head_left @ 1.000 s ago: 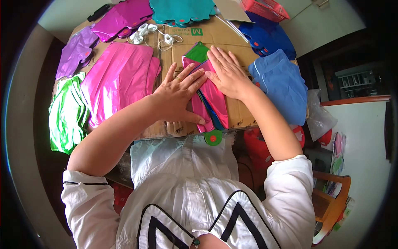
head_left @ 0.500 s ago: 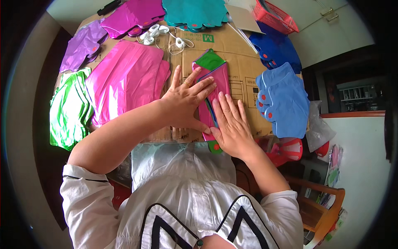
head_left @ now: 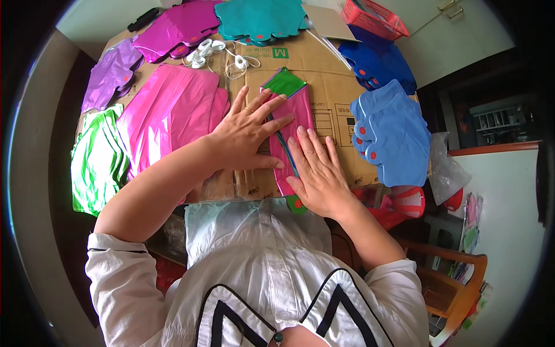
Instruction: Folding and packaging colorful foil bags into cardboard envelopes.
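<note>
Head view shows a narrow folded pink piece with a green panel at its far end, lying lengthwise near the middle of the surface; its green tab, marked with a red dot, sticks out past the near edge. Both hands are open and flat, gripping nothing: the left hand lies with spread fingers across the piece's left side, and the right hand rests over its lower right part.

Brown cardboard with printed marks covers the surface. To the left lie a broad pink stack and, beyond it, a shiny bright green stack. Along the far side run light purple, magenta and teal stacks, with white cord bundles in front. On the right are a light blue stack, a dark blue stack and a red basket.

Past the surface's right side, a clear plastic bag hangs by a pale wall, near a wooden chair. A pale cabinet stands at the far right.
</note>
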Action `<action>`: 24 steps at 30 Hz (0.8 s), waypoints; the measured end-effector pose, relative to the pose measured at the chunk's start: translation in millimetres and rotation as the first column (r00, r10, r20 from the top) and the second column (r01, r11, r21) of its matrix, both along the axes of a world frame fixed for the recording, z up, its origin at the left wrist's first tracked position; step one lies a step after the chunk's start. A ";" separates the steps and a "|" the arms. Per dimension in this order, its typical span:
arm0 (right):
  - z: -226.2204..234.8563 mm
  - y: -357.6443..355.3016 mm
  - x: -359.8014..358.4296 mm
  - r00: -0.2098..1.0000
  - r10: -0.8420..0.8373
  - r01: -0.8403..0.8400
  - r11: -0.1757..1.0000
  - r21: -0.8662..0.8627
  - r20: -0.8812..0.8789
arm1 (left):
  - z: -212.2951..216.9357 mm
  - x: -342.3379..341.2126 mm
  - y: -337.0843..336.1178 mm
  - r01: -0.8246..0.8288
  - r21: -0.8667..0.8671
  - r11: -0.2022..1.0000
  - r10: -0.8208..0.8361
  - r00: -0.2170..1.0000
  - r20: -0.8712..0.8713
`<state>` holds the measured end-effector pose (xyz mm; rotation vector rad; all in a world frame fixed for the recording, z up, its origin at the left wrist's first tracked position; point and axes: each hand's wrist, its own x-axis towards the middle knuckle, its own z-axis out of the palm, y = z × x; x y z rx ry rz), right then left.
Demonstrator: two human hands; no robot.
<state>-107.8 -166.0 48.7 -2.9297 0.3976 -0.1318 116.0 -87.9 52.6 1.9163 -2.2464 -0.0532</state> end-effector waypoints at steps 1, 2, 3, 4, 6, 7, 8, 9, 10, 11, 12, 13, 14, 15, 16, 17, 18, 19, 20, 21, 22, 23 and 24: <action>-0.3 0.0 -0.7 1.000 -0.003 0.003 1.000 -0.005 0.002 | 2.7 -1.5 -0.6 0.041 -0.004 0.999 -0.041 0.999 0.023; -1.4 0.0 -1.6 1.000 -0.005 0.005 1.000 -0.010 0.003 | 6.9 -2.6 -1.1 0.081 -0.007 0.997 -0.081 0.996 0.047; -1.9 0.3 -2.1 1.000 -0.004 0.004 1.000 -0.013 0.006 | 9.9 -3.7 -1.2 0.118 -0.008 0.993 -0.117 0.991 0.071; -0.9 0.3 -2.0 1.000 -0.003 0.003 1.000 -0.011 0.003 | 7.4 -3.2 -0.6 0.123 -0.011 0.992 -0.122 0.991 0.060; -1.0 1.2 -1.9 1.000 -0.003 0.003 1.000 -0.007 0.006 | -3.0 -0.6 1.7 0.132 -0.016 0.991 -0.132 0.991 0.037; -1.1 1.3 -2.1 1.000 -0.003 0.003 1.000 -0.004 0.007 | -6.4 -0.5 1.5 0.132 -0.036 0.991 -0.130 0.991 0.042; -0.6 0.7 -2.5 1.000 -0.002 0.002 1.000 -0.002 0.005 | -8.9 -0.6 1.2 0.132 -0.057 0.990 -0.129 0.991 0.046; 0.3 -0.2 -2.7 1.000 0.000 0.000 1.000 0.002 0.004 | -10.0 -0.7 1.3 0.131 -0.075 0.989 -0.127 0.991 0.051; 1.5 -1.6 -2.9 1.000 0.001 -0.001 1.000 0.007 0.004 | -10.4 -1.5 1.5 0.127 -0.068 0.990 -0.124 0.991 0.045; 4.6 -4.5 -3.6 1.000 0.029 -0.028 0.998 0.047 -0.006 | -10.7 -2.8 1.9 0.123 -0.061 0.991 -0.120 0.992 0.037; 9.5 -10.5 -4.4 0.998 0.055 -0.054 0.995 0.085 -0.015 | -11.1 -3.2 1.4 0.120 -0.057 0.991 -0.118 0.993 0.030; 13.5 -18.3 -4.3 0.996 0.090 -0.087 0.988 0.127 -0.019 | -10.4 -2.6 2.8 0.115 -0.047 0.992 -0.113 0.993 0.037; 16.2 -34.0 -2.5 0.992 0.128 -0.128 0.972 0.194 0.015 | -9.5 -1.5 4.1 0.109 -0.036 0.993 -0.107 0.993 0.044; 26.4 -44.6 6.4 0.995 0.080 -0.095 0.888 0.450 0.053 | -8.9 -0.1 7.0 0.098 -0.024 0.995 -0.097 0.994 0.050; 29.9 -54.6 11.9 0.990 0.049 -0.111 0.840 0.531 0.129 | -9.4 -0.6 5.3 0.103 -0.021 0.994 -0.102 0.993 0.051; 32.1 -65.1 18.2 0.979 0.012 -0.134 0.785 0.605 0.201 | -10.0 -0.3 4.3 0.107 -0.017 0.994 -0.106 0.993 0.052; 28.9 -77.6 27.6 0.979 0.026 -0.138 0.817 0.560 0.204 | -10.5 -1.0 2.3 0.111 -0.012 0.994 -0.110 0.992 0.054; 22.2 -88.2 37.9 0.977 0.044 -0.147 0.846 0.512 0.209 | -9.7 -2.3 0.8 0.111 -0.003 0.994 -0.110 0.993 0.051; 14.4 -93.1 45.2 0.990 0.033 -0.081 0.926 0.367 0.136 | -8.8 -3.8 -0.5 0.110 0.006 0.994 -0.110 0.993 0.048; 7.8 -88.0 49.7 0.992 0.051 -0.078 0.968 0.240 0.119 | -8.7 -2.1 1.3 0.098 0.021 0.995 -0.099 0.994 0.048; 2.8 -79.7 51.2 0.993 0.064 -0.075 0.991 0.107 0.102 | -8.2 -1.3 2.1 0.098 0.020 0.995 -0.099 0.994 0.040; 0.3 -71.2 49.7 0.994 0.073 -0.071 0.997 -0.028 0.083 | -7.7 -1.4 1.8 0.099 0.018 0.995 -0.100 0.994 0.032; -1.8 -59.3 43.7 0.995 0.061 -0.059 0.998 -0.030 0.085 | -8.3 -1.0 3.2 0.095 0.019 0.995 -0.095 0.995 0.022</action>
